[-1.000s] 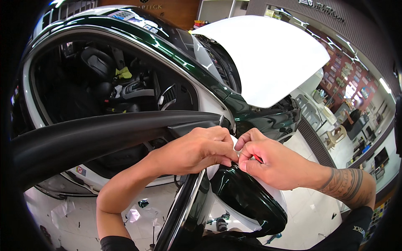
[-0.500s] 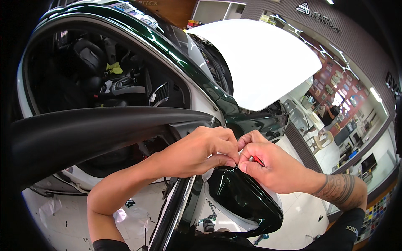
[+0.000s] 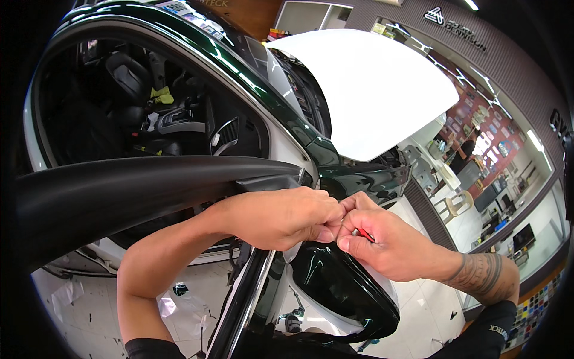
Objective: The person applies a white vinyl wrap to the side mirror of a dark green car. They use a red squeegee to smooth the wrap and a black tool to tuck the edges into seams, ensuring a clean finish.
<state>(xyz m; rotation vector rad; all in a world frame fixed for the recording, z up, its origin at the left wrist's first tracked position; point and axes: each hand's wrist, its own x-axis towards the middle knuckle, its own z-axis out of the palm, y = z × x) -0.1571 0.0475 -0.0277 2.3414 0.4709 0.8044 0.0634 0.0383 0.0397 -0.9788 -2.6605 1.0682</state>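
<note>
Both hands meet over the upper edge of a glossy dark green side mirror (image 3: 347,284) on the car door. My left hand (image 3: 287,218) is closed, thumb and fingertips pinched at the mirror's edge; what lies between them is too small to tell. Close against it, my right hand (image 3: 382,236) is also closed, with a small red tool (image 3: 363,235) partly showing between its curled fingers. The rest of that tool is hidden by the hand. A white strip runs along the mirror housing's lower edge.
The open door's black frame (image 3: 137,182) crosses on the left, before the dark car interior (image 3: 128,102). A raised white hood (image 3: 365,90) stands ahead. A person (image 3: 463,154) is in the glass-fronted room at right. Scraps (image 3: 67,293) lie on the tiled floor.
Both hands have shifted slightly, staying pinched together at the mirror's top edge. The view has moved a little. The person in the far room has become more visible.
</note>
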